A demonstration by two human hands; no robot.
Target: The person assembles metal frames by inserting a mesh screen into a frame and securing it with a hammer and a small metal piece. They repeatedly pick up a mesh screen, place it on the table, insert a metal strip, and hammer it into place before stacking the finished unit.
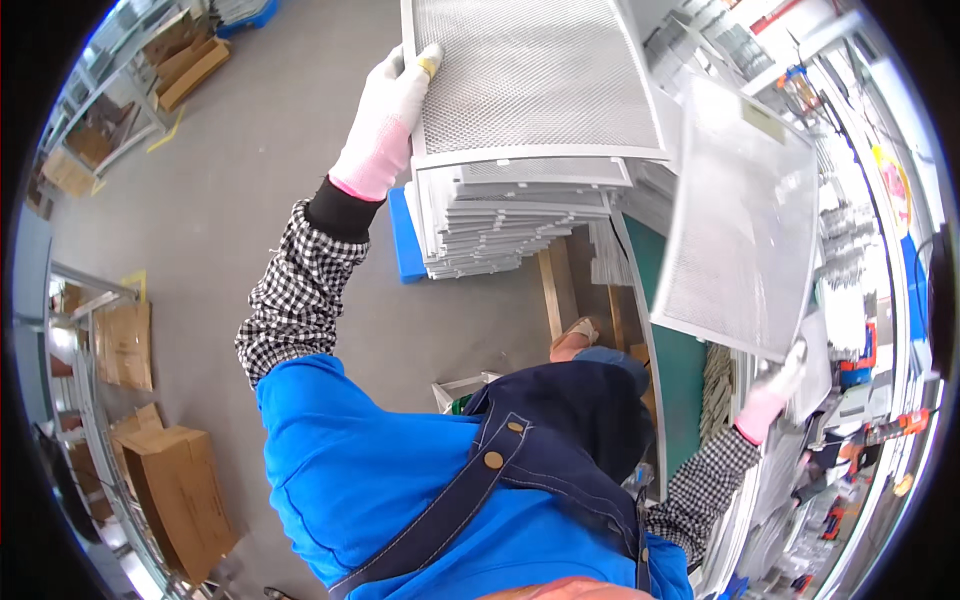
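My left hand (pixel 398 100), in a white and pink glove, grips the left edge of a white-framed mesh panel (pixel 530 85). The thumb lies on its face and the fingers go round the frame. Beneath that panel is a tall stack of similar panels (pixel 500 235), their edges unevenly lined up. To the right, a second mesh panel (pixel 740 220) is tilted above the green-topped workbench. At its lower corner my right hand (pixel 780 388), gloved and somewhat blurred, is closed on the frame; part of its fingers is hard to make out.
A blue board or pallet (pixel 407 235) shows beside the stack. The green bench top (pixel 675 380) runs along my right, with an orange power tool (pixel 900 427) farther right. Cardboard boxes (pixel 180 500) and metal racks (pixel 110 110) stand on the left.
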